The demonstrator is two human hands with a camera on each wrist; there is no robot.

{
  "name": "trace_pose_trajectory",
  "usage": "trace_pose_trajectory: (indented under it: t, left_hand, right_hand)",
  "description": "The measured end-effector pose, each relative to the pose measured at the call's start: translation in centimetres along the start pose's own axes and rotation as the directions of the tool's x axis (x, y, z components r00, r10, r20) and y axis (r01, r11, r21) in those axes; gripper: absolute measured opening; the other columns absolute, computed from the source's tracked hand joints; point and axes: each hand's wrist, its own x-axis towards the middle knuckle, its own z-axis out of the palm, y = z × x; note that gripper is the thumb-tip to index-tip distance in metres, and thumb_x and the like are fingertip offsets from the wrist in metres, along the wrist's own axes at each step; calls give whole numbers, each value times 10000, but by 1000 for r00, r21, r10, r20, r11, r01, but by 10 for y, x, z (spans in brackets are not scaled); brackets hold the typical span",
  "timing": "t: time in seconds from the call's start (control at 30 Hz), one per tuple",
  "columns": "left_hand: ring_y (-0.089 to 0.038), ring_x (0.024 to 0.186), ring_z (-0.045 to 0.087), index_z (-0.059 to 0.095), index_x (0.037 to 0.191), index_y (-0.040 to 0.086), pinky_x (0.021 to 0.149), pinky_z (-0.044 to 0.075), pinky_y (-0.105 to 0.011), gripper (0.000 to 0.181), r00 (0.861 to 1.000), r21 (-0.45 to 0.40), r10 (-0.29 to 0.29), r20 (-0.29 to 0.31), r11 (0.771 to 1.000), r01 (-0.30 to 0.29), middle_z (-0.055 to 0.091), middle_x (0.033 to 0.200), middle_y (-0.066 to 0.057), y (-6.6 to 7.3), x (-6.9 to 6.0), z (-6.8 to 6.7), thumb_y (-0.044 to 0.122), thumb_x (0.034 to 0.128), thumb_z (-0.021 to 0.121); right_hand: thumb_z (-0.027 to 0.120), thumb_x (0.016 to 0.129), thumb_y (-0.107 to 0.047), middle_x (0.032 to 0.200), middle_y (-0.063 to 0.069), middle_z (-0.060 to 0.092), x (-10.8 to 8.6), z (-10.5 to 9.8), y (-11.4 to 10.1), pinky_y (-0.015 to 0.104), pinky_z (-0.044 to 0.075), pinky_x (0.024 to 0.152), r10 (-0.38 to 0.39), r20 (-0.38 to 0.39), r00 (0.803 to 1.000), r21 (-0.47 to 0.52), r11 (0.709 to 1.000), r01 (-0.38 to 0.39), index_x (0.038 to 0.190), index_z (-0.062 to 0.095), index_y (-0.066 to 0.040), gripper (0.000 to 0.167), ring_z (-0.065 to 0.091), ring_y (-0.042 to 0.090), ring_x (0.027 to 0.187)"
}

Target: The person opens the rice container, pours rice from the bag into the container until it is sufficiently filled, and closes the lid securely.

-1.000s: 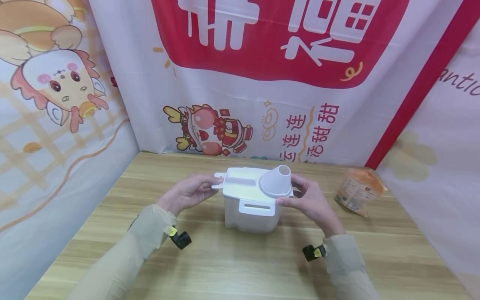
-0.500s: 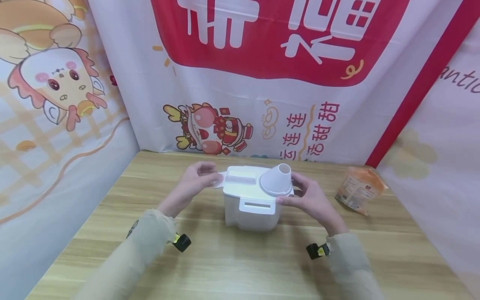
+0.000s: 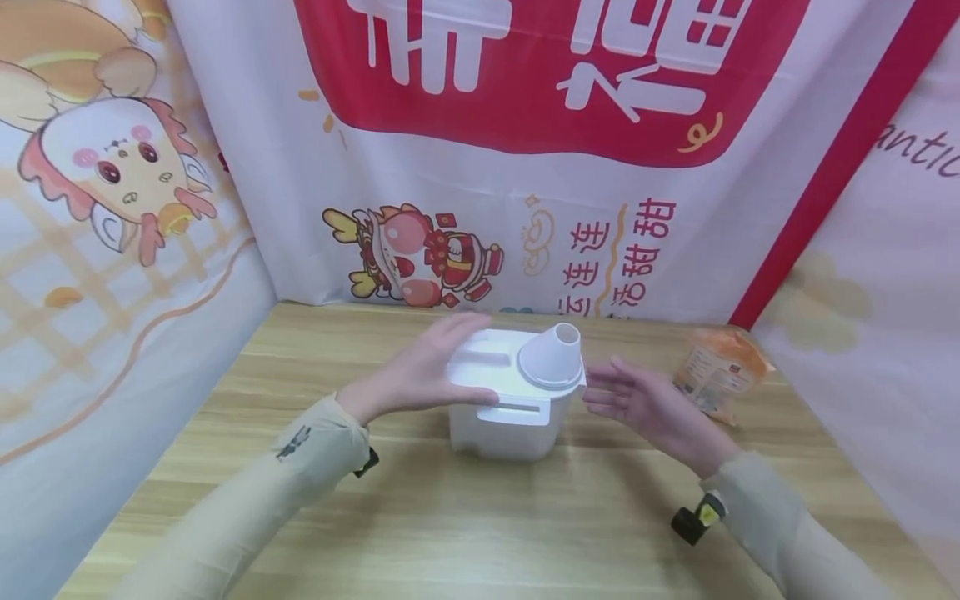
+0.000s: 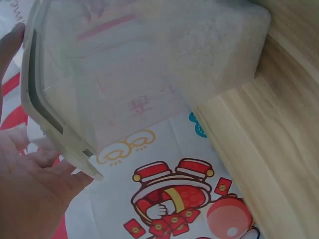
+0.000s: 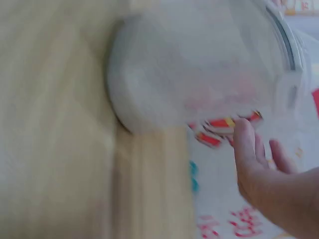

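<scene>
A white, see-through plastic storage container (image 3: 504,437) stands upright on the table, its lid clipped on with a flap at the front. On the lid's right half sits a white cone (image 3: 553,357) with an open top. My left hand (image 3: 420,367) grips across the lid's left end, thumb on the front edge and fingers toward the back. In the left wrist view the container (image 4: 219,50) shows pale contents low inside. My right hand (image 3: 660,412) is just right of the container, fingers extended and holding nothing; the right wrist view shows this hand (image 5: 271,174) apart from the wall.
An orange and white plastic packet (image 3: 720,375) lies at the right rear of the wooden table (image 3: 480,533). Printed cloths hang behind the table and along both sides, the back one (image 3: 300,167) close to its rear edge.
My left hand has moved from the left-end clip to a wide hold across the lid. The right hand has let go of the lid's right end and drawn away to the right.
</scene>
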Motion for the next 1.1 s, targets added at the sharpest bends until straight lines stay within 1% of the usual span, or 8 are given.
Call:
trace_pose_trajectory:
  t: [0.13,0.23,0.33,0.43,0.57,0.7,0.87,1.1]
  left_hand:
    - [-213,1377,335,417,1495,123,1114,324,-467,964,998,30,54,27,998,-55,400,1505,-62,2,5,3,678,763,711]
    - [-232,1359,365,443,1480,114,1102,343,-465,941,998,48,48,49,998,-50,429,1486,-81,3,5,3,685,775,693]
    - [-236,1342,388,470,1462,111,1098,351,-456,934,998,64,29,63,997,-33,457,1465,-69,3,7,2,690,766,699]
    - [-224,1343,385,470,1463,115,1105,339,-436,957,996,79,-7,91,997,-1,465,1462,-50,4,11,-1,695,743,716]
    - [-233,1342,380,476,1457,100,1106,334,-444,988,986,72,-50,159,997,39,467,1460,-64,8,18,-8,673,706,765]
    - [-208,1258,443,554,1394,102,1043,406,-404,956,979,80,-48,200,996,33,528,1381,-51,14,25,-15,675,667,791]
    - [-153,1153,481,623,1331,134,944,463,-339,939,976,86,-58,211,995,41,566,1284,-3,14,28,-16,737,627,771]
    - [-134,1140,476,626,1331,161,938,459,-335,948,981,75,-64,182,996,51,563,1276,23,10,26,-14,761,610,761]
  right_hand:
    - [476,1053,-249,1302,221,549,-1,-1,6,473,337,1113,116,-6,993,226,968,-111,1388,360,86,488,512,349,1234]
    - [461,1054,-202,1285,215,542,-4,-1,9,467,318,1124,146,27,989,335,931,-146,1309,449,49,358,504,335,1232]
    - [476,1046,-188,1279,207,535,-6,-1,8,461,306,1131,151,53,987,400,902,-160,1257,517,37,311,491,331,1240]
    - [497,1034,-170,1268,201,537,-7,1,5,453,304,1134,150,60,987,438,884,-161,1231,555,37,292,482,329,1247]
    - [494,1029,-133,1240,188,541,-7,7,5,448,304,1135,158,64,985,458,872,-170,1183,568,20,230,463,329,1261]
    - [512,1017,-112,1205,174,561,-3,12,5,440,315,1130,165,56,985,463,869,-172,1123,586,0,170,492,318,1226]
    - [521,1013,-119,1137,145,598,2,13,8,400,344,1113,172,60,983,461,869,-180,1100,617,-13,167,547,270,1118]
    - [556,990,-90,1134,117,596,8,12,10,360,387,1077,170,74,983,448,875,-185,1135,602,-26,165,549,230,1077]
